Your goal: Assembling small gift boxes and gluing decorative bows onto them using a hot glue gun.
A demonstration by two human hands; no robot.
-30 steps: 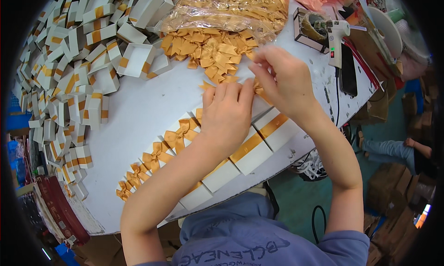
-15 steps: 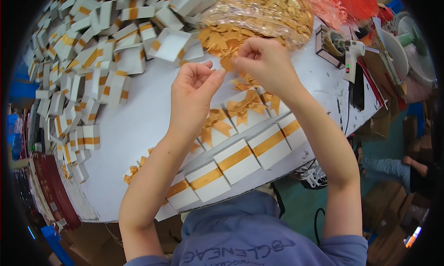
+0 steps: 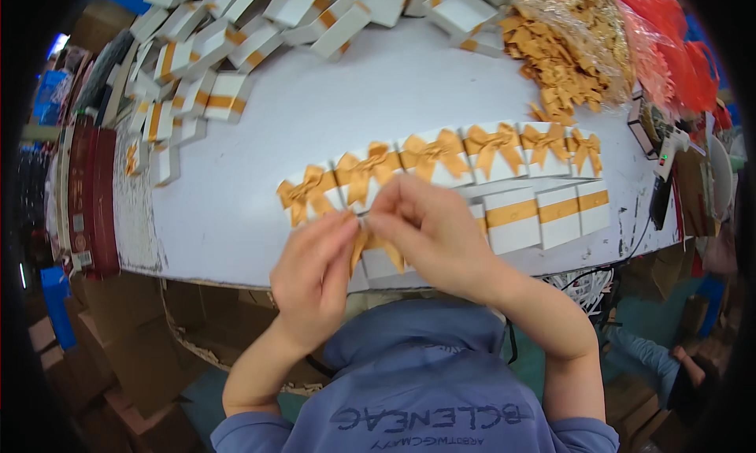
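Observation:
My left hand and my right hand meet over the near row of white boxes, fingertips pinched together. A gold ribbon bow is between them, its tails hanging below the fingers; its upper part is largely covered. Beneath it lies a white box at the table's near edge, mostly hidden by my hands. To the right in the same row, white boxes carry a plain gold band. Just beyond, a row of white boxes has gold bows on top.
A pile of loose gold bows spills from clear plastic at the far right, beside a red plastic bag. Open white boxes heap along the back and left. A glue gun and a dark phone lie at the right edge.
Both hands have come from beside the bow pile back toward me, over the near row of boxes. A gold bow now shows between the fingers. The whole view has shifted.

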